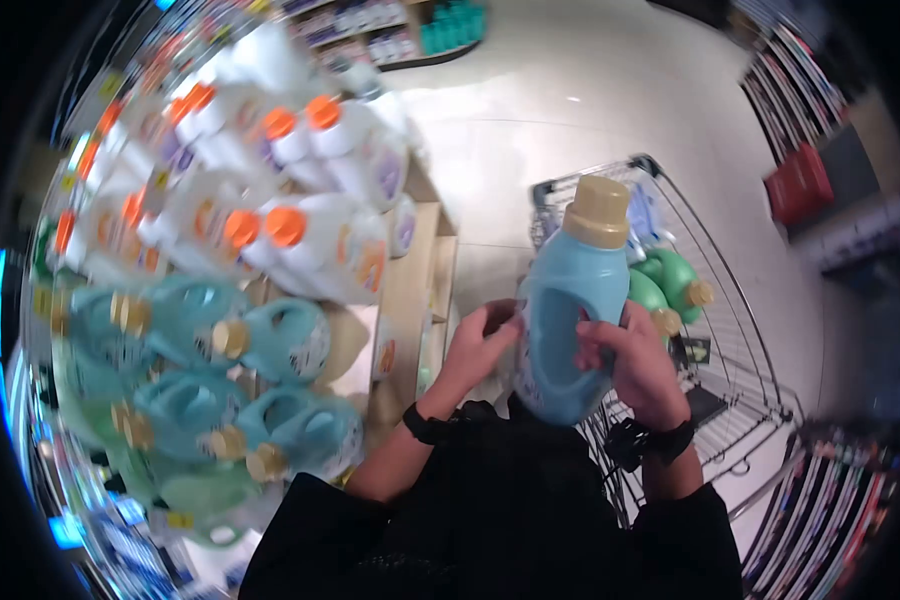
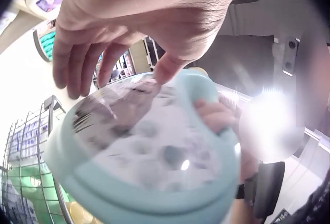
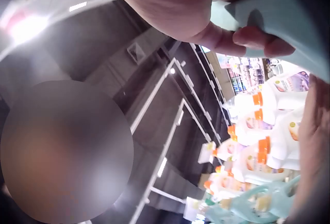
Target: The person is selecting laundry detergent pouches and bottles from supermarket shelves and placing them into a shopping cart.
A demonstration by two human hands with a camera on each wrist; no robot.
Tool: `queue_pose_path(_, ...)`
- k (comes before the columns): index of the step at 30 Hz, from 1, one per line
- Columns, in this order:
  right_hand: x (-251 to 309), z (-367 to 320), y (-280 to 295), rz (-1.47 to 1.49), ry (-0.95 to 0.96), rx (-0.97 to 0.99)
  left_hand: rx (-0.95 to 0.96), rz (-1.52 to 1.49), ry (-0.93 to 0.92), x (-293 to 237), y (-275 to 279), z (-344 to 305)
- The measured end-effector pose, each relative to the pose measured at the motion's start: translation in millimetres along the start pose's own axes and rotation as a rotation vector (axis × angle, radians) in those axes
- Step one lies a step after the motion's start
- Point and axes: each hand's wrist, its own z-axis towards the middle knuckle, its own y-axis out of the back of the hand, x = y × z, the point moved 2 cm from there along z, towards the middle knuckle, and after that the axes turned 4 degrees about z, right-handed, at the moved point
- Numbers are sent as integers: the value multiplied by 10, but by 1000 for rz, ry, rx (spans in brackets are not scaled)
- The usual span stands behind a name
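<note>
A light blue bottle [image 1: 560, 300] with a gold cap [image 1: 599, 208] is held upright in front of the body. The right hand [image 1: 642, 365] grips its handle, fingers curled through the opening; in the right wrist view the right hand [image 3: 206, 13] wraps the blue plastic [image 3: 289, 18]. At the bottle's other side is the left hand [image 1: 482, 345], its fingers loosely bent. In the left wrist view the left hand [image 2: 139, 23] arches over the bottle's label [image 2: 154, 136], thumb tip at the label and the other fingers hanging off the surface.
A shopping cart [image 1: 760, 345] stands at the right with green bottles [image 1: 675, 275] and a blue-white pack [image 1: 650, 215] in it. On the left, a display holds white bottles with orange caps [image 1: 320, 245] and teal bottles [image 1: 295, 340]. A red box [image 1: 799, 186] is at the far right.
</note>
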Motion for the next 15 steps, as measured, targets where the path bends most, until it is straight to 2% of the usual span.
queue_pose_path(2,-467,117,-264,-124,6,114,-115,83,0,-83,209,-369)
queue_pose_path(4,-763,110,-537,-89,118,-33,28,169,-345,-165,234,-730)
queue_pose_path(5,-833,108,-577,-121,84,53,-24,155,-345,-145,204,-843)
queue_pose_path(7,-939,38,-782,-86,68,99,-289,471,-486,-122,134,-999)
queue_pose_path(10,-1066,-130,-1027,-40,48,103,-471,476,-489,-79,221,-1086)
queue_pose_path(11,-1095,-173,-1081,-25,48,125,-518,555,-547,-8,274,-1069)
queue_pose_path(12,-1112,-198,-1110,-9,48,147,-540,544,-543,22,339,-1066)
queue_pose_path(14,-1159,-213,-1094,-15,43,162,-597,534,-717,77,503,-1114)
queue_pose_path(15,-1162,-239,-1104,-59,33,183,-572,442,-709,133,643,-1139)
